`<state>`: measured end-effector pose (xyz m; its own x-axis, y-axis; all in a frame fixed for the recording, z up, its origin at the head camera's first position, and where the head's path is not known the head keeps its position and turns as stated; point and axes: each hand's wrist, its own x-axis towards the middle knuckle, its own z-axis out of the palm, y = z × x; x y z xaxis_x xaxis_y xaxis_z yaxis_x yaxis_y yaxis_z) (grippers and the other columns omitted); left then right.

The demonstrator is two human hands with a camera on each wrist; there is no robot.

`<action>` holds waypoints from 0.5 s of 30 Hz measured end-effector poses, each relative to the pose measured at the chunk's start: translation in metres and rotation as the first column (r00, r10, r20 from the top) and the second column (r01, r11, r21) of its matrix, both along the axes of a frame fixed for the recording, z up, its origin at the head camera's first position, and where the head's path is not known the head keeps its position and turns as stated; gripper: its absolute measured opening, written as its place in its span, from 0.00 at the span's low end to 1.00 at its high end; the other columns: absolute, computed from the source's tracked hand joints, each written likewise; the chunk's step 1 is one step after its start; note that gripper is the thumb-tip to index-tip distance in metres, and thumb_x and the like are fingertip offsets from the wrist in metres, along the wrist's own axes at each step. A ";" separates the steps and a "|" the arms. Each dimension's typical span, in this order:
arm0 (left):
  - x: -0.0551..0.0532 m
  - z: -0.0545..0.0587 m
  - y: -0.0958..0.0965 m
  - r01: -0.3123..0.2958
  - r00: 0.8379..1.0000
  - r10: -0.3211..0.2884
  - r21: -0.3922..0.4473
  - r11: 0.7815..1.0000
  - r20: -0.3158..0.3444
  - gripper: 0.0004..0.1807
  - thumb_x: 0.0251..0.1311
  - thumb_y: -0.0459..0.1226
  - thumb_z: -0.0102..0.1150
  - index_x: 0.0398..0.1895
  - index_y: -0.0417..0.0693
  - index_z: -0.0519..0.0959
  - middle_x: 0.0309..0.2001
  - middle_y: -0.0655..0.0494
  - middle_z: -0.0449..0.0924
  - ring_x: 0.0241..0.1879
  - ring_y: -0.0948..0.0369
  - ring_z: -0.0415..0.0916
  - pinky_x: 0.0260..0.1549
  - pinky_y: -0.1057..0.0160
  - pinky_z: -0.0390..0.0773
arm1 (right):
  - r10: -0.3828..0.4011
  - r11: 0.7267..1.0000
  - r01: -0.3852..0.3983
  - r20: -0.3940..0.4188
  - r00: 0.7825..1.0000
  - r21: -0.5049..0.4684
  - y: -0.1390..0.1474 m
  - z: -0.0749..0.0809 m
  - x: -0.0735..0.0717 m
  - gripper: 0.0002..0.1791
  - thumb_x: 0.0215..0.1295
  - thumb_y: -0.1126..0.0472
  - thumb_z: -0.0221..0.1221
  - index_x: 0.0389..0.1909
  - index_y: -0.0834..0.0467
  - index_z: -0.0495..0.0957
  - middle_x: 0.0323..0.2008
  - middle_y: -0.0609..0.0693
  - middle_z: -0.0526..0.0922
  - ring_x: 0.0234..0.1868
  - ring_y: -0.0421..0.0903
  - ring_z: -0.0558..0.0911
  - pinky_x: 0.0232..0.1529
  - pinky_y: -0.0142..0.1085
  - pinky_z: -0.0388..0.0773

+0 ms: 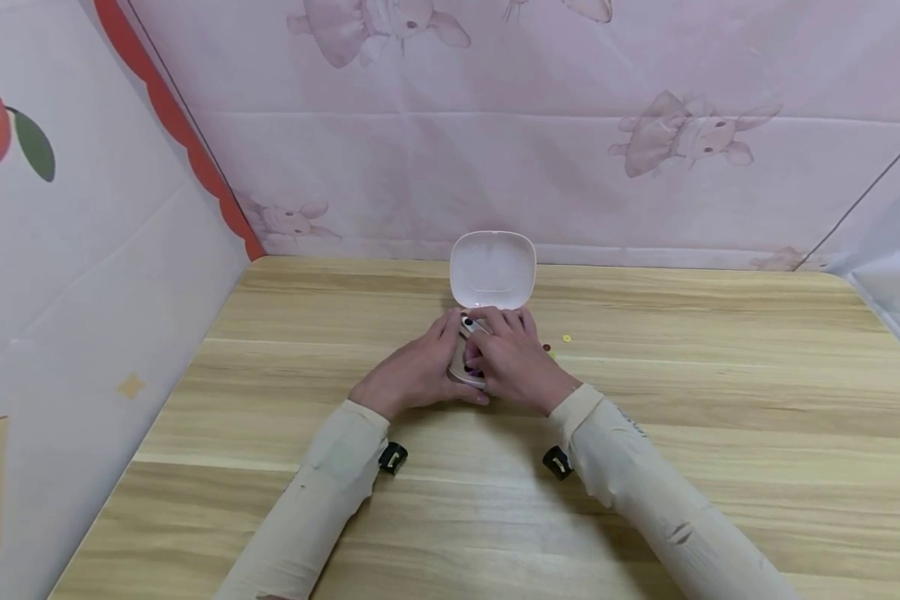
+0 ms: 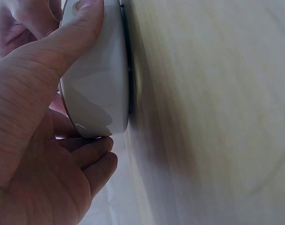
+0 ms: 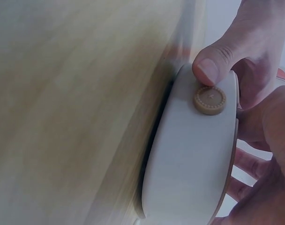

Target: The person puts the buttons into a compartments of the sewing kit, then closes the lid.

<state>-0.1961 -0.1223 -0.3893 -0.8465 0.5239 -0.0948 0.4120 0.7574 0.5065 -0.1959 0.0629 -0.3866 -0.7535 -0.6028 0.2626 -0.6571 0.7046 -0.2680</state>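
A white sewing case (image 1: 460, 372) sits on a wood-grain table (image 1: 682, 483), near its far edge, with its rounded lid (image 1: 492, 268) raised behind the hands and its upper part standing against a pink rabbit-print cloth (image 1: 525, 183). Broad stretches of tabletop run to both sides and toward the person; the table's left and right edges lie well apart from the case. The left hand (image 1: 416, 367) grips the case, fingers around its side and thumb on the front wall, touching a tan button-shaped clasp (image 3: 210, 99). The right hand (image 1: 521, 358) bends over the open case, fingers curled down at the interior; whether they pinch anything I cannot tell. Inside, small dark pieces (image 1: 468, 322) show between the hands, too partly covered to identify. Just right of the right hand, a dark red button (image 1: 546, 347) and small yellow buttons (image 1: 567, 338) lie on the wood. Dark marks on the right cream sleeve (image 1: 645, 475) are too small to read.
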 end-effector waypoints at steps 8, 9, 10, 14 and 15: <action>-0.001 -0.001 0.000 -0.001 1.000 0.001 0.007 1.000 0.007 0.74 0.49 0.65 0.71 0.82 0.47 0.29 0.81 0.53 0.40 0.76 0.55 0.53 0.68 0.53 0.66 | 0.018 0.999 -0.019 -0.007 1.000 -0.031 0.002 0.001 0.000 0.07 0.58 0.66 0.70 0.30 0.53 0.82 0.61 0.59 0.76 0.68 0.58 0.67 0.61 0.57 0.61; -0.001 -0.001 -0.001 -0.002 1.000 0.002 0.003 1.000 0.008 0.73 0.49 0.65 0.71 0.82 0.47 0.29 0.81 0.52 0.40 0.76 0.55 0.53 0.69 0.53 0.65 | 0.021 0.999 -0.022 -0.010 1.000 -0.040 0.002 0.002 0.000 0.07 0.58 0.66 0.70 0.30 0.53 0.82 0.61 0.59 0.76 0.68 0.58 0.67 0.62 0.57 0.61; -0.001 -0.001 -0.001 -0.001 1.000 0.001 0.003 1.000 0.007 0.73 0.50 0.65 0.71 0.82 0.46 0.29 0.81 0.52 0.39 0.76 0.54 0.53 0.69 0.53 0.65 | 0.024 0.999 -0.024 -0.015 1.000 -0.048 0.003 0.002 0.000 0.07 0.58 0.68 0.70 0.30 0.53 0.82 0.60 0.59 0.77 0.67 0.58 0.67 0.62 0.57 0.61; -0.001 0.000 -0.001 -0.004 1.000 0.004 0.002 1.000 0.003 0.73 0.50 0.64 0.71 0.82 0.47 0.30 0.81 0.50 0.41 0.75 0.54 0.53 0.69 0.53 0.65 | 0.027 0.997 -0.030 -0.046 0.999 -0.069 0.009 0.005 -0.001 0.08 0.59 0.69 0.69 0.32 0.54 0.82 0.58 0.61 0.76 0.64 0.60 0.69 0.62 0.57 0.62; 0.000 0.000 -0.001 -0.005 1.000 0.005 0.005 1.000 0.000 0.72 0.50 0.64 0.72 0.82 0.47 0.31 0.81 0.50 0.42 0.75 0.54 0.55 0.68 0.53 0.66 | 0.025 0.997 -0.028 -0.047 0.999 -0.075 0.011 0.006 -0.002 0.07 0.59 0.69 0.69 0.32 0.54 0.82 0.59 0.62 0.75 0.64 0.60 0.69 0.62 0.57 0.62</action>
